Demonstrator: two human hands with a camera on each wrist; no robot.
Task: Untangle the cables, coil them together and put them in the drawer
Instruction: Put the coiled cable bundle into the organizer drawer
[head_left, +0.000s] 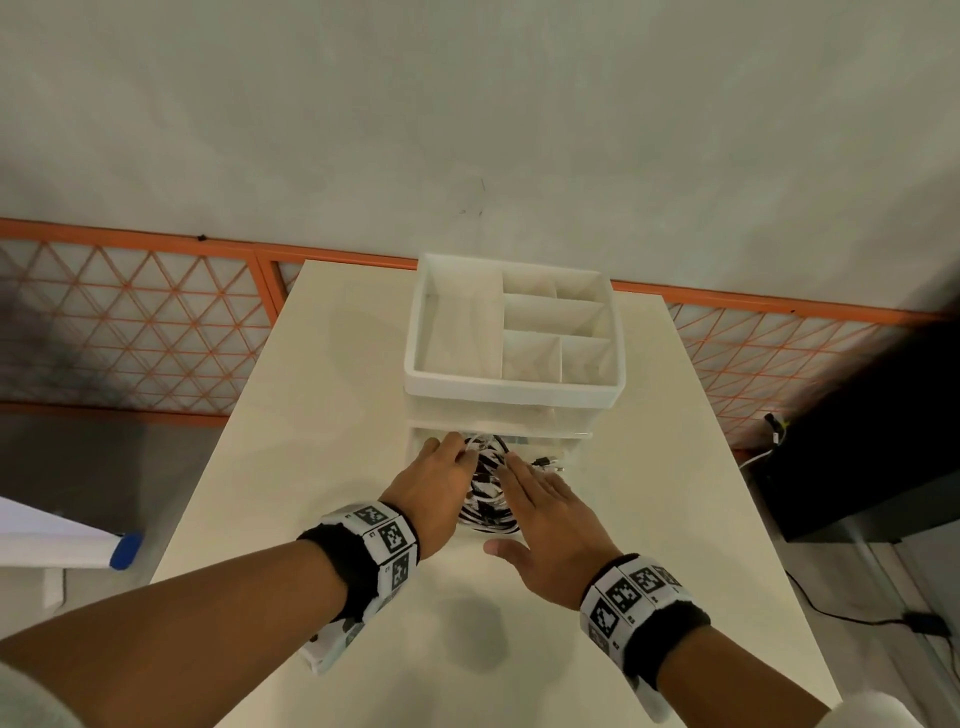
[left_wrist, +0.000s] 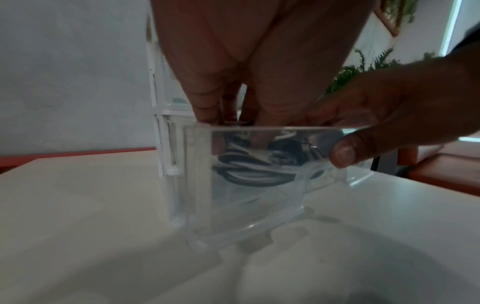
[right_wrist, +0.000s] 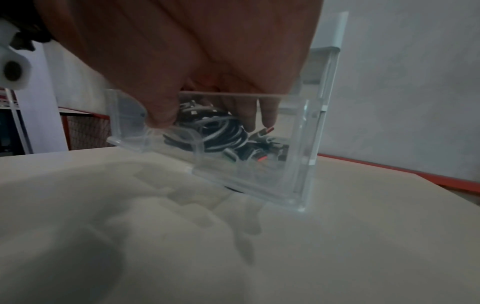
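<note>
A coil of black and white cables (head_left: 485, 499) lies inside the clear drawer (head_left: 574, 470), which is pulled out from the bottom of a white organizer (head_left: 511, 387). My left hand (head_left: 447, 462) reaches into the drawer's left side, its straight fingers down on the cables (left_wrist: 249, 172) behind the clear wall (left_wrist: 202, 185). My right hand (head_left: 524, 483) lies flat over the coil's right side. Its fingers (right_wrist: 269, 115) dip inside the drawer (right_wrist: 293, 164) onto the cables (right_wrist: 221, 133), and its thumb (right_wrist: 161, 115) rests outside the front wall. Loose plug ends (head_left: 545, 462) sit at the drawer's right.
The organizer's top tray (head_left: 519, 322) has several bare compartments. It stands on a cream table (head_left: 291, 467), whose left and right edges drop to the floor. An orange lattice fence (head_left: 130, 322) runs behind. A dark cabinet (head_left: 857, 467) stands to the right.
</note>
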